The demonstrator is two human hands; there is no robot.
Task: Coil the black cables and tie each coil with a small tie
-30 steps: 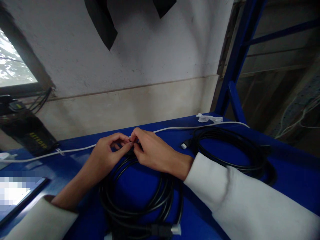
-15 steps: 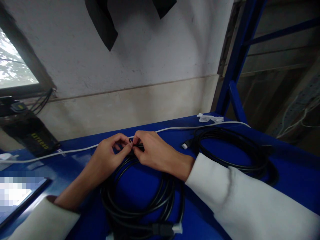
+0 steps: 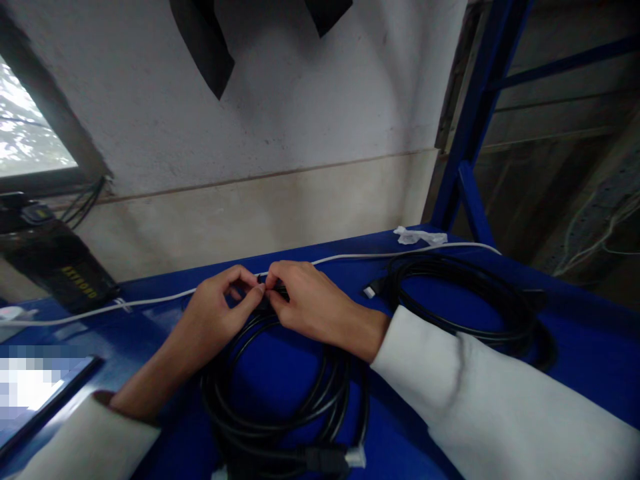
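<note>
At the far side of a coil of black cable (image 3: 267, 427), close two-handed fingerwork on a thin dark strip (image 3: 259, 279) appears to be the step in hand, judged from how both sets of fingertips are brought to one spot there. A light, exact pinch seems to be called for in the next move, with the gathered loops left undisturbed. By the thumb and forefinger of the left hand (image 3: 217, 310) the strip seems to be pinched, its tip just showing between them; the other left fingers are curled loosely behind. On the right hand (image 3: 310, 300), thumb and forefinger are set nearly tip to tip, just beside the left ones; whether anything is clamped there cannot be told, since the contact is hidden. The coil is laid flat on the blue table (image 3: 595, 347), mostly nearer than the fingers, with its far strands passed beneath them. A silver-tipped plug (image 3: 327, 460) is rested at the coil's near edge. To the coil's right, a second coil (image 3: 517, 323) is touched by neither hand; beyond the coil, a white cord (image 3: 350, 256) is stretched along the table.
</note>
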